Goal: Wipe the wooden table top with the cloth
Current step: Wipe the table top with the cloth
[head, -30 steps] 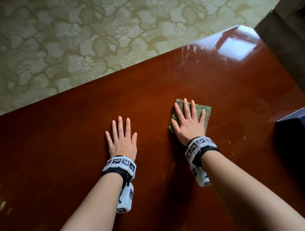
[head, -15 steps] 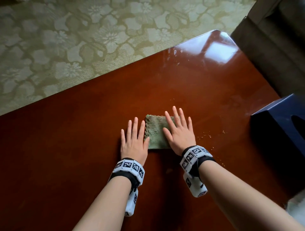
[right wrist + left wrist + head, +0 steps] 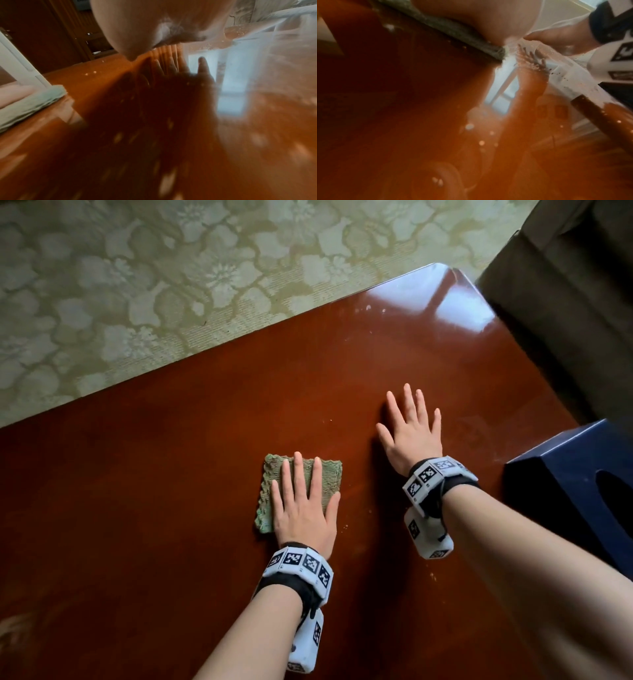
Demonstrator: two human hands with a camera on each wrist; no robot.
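Head view: our left hand (image 3: 303, 510) lies flat, fingers straight, pressing cloth (image 3: 329, 477) on table (image 3: 154, 508); right hand (image 3: 409, 433) flat on bare wood, fingers spread, grasping nothing.

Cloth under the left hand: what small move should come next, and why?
Probably slide the cloth rightward under the flat left hand. Pale specks lie on the table just right of it, and more sit nearer the blue box. The right hand rests flat, apart from the cloth.

Right hand (image 3: 154, 27) flat on glossy table top (image 3: 223, 155), reflection beneath (blurred), green cloth (image 3: 30, 102) at left edge
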